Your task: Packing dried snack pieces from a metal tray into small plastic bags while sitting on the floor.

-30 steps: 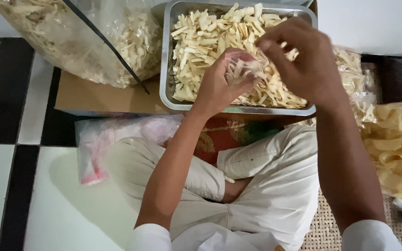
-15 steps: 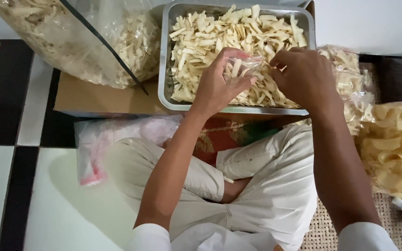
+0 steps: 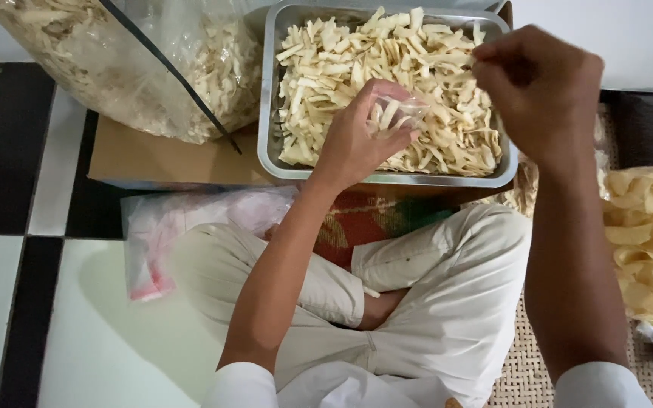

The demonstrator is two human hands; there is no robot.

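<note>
Left hand [image 3: 357, 140] curled around small clear plastic bag [image 3: 396, 113] over rectangular metal tray [image 3: 270, 113] of pale chip strips [image 3: 341, 60]. Right hand [image 3: 542, 91] raised apart, fingertips pinched together; contents unclear.

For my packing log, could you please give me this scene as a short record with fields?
Left hand: holds a small clear plastic bag partly filled with pale chip strips, over the tray
Right hand: raised above the tray's right end, fingers pinched; contents not visible
Tray: rectangular metal tray full of pale chip strips
Nearby: large clear sack of strips; bag of round yellow crackers
</note>
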